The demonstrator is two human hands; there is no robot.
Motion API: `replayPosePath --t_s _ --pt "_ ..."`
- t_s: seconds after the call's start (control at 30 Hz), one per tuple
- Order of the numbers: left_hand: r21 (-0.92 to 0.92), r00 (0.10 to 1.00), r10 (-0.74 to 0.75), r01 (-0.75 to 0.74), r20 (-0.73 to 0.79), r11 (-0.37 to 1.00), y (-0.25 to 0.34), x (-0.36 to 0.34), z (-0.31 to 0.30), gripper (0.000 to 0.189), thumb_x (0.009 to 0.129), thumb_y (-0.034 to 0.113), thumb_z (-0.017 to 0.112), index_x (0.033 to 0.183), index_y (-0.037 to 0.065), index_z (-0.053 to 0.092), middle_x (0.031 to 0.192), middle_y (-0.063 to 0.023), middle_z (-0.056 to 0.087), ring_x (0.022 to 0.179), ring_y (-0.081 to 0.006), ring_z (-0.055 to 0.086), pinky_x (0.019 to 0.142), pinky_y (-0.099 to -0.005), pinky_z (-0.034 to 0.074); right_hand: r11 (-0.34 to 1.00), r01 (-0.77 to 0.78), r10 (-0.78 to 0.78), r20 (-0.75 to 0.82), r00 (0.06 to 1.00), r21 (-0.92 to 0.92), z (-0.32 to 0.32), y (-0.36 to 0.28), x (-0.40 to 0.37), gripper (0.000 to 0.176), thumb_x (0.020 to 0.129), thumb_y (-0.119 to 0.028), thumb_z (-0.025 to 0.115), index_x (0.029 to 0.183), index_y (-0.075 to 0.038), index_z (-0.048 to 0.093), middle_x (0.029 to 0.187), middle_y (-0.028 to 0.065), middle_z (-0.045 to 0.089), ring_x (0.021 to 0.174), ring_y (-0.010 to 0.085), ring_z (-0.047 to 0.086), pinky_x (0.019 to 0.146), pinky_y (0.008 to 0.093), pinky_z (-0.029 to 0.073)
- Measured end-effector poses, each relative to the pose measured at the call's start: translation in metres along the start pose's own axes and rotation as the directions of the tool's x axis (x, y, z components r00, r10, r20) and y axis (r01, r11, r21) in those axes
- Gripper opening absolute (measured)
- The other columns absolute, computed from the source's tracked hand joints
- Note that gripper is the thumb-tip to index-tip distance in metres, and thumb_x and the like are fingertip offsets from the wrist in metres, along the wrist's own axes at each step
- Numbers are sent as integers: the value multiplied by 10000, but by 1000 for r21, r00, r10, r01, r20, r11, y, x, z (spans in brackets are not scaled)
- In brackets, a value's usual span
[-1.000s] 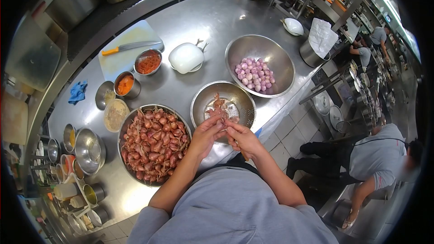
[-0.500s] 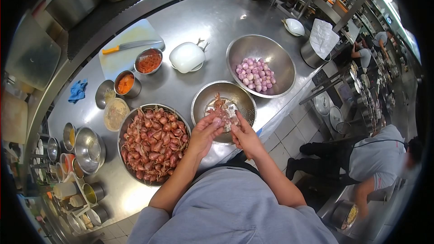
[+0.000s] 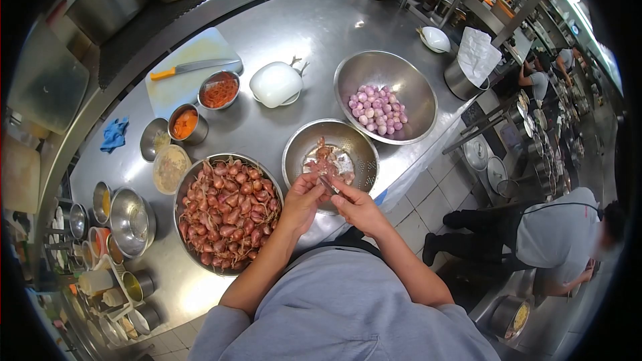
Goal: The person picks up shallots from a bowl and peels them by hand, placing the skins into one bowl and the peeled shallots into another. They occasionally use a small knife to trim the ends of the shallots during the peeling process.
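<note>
Over the near rim of a perforated steel colander [image 3: 365, 160], my two hands meet with their fingers closed. My left hand [image 3: 302, 202] pinches a small shallot [image 3: 322, 181], mostly covered by the fingertips. Against it, my right hand [image 3: 361, 210] grips what looks like a small knife [image 3: 332, 189]; its handle is hidden in the palm. Shallot skins [image 3: 326, 158] lie in the colander. Beside my left forearm stands a big bowl heaped with unpeeled shallots [image 3: 227, 214]. Beyond the colander, a wide steel bowl [image 3: 408, 77] holds peeled shallots [image 3: 378, 110].
A yellow-handled knife [image 3: 194, 67] lies on a cutting board [image 3: 170, 93]. Nearby stand containers of orange shreds [image 3: 219, 93] and orange pieces [image 3: 184, 124], plus a white bundle [image 3: 277, 85]. Steel bowls [image 3: 132, 220] sit at left. A co-worker [image 3: 558, 234] bends at the right.
My right hand has moved left and closer, so its fingers now meet my left hand at the shallot. The co-worker's arm has moved away from the pot at right.
</note>
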State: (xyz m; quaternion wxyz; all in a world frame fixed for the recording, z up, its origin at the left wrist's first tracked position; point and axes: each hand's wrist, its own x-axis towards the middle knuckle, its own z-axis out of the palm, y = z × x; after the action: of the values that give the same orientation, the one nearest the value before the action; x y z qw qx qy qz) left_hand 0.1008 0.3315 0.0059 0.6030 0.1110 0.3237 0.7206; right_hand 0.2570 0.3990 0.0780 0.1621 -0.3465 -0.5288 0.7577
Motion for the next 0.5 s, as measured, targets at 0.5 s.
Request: replayPosePath --t_s 0.5 --pt "238 999 16 -4 -51 971 11 -5 15 315 931 -25 609 1244 13 598 1111 -71 661 967 -134 637 842 -269 519 999 -10 10 5 1000 -48 -5 -2 2 564 1000 -112 597 1522 -82 386 1040 -18 595 841 38 536 702 197 438"
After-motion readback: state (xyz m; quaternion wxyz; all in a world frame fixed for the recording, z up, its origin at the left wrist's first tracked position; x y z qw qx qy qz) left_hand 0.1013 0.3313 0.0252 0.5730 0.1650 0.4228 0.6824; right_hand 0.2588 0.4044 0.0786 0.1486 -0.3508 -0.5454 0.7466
